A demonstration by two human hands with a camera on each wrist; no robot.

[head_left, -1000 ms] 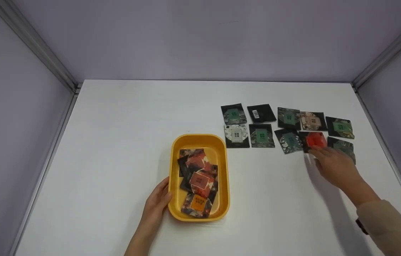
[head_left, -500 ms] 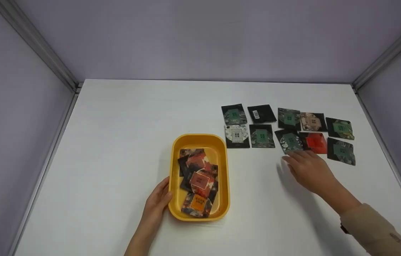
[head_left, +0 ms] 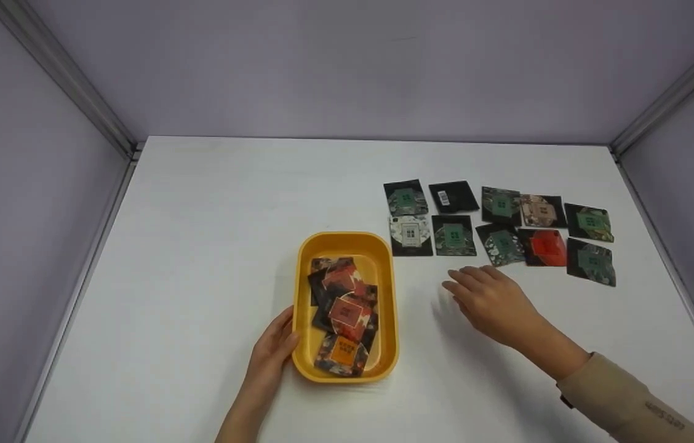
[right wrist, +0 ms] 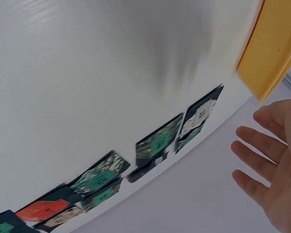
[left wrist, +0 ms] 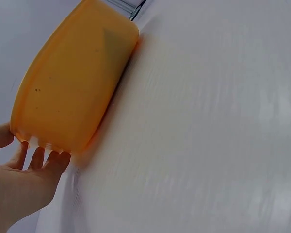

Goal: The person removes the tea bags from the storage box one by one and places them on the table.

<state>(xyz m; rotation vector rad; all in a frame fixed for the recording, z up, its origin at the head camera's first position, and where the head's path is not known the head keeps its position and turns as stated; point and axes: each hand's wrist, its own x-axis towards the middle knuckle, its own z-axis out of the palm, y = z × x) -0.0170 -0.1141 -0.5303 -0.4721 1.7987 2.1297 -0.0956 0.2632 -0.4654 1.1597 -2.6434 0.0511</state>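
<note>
A yellow plastic tray stands on the white table, holding several dark packets with red and orange labels that overlap one another. My left hand grips the tray's left side, its thumb at the rim and its fingers against the outer wall, as the left wrist view shows. Over the table to the right of the tray, my right hand is held with relaxed fingers and nothing in it. Nearest to it are a packet with a leafy green label and a green-labelled packet.
Two rows of square packets lie at the table's right back. Among them are a red one, a white-patterned one and a black one showing a barcode. Pale walls enclose the table's back and sides.
My right hand has moved left from beside the red packet, past the leafy green one, toward the tray. The packet at the lower right is uncovered. My left hand and the tray stay put.
</note>
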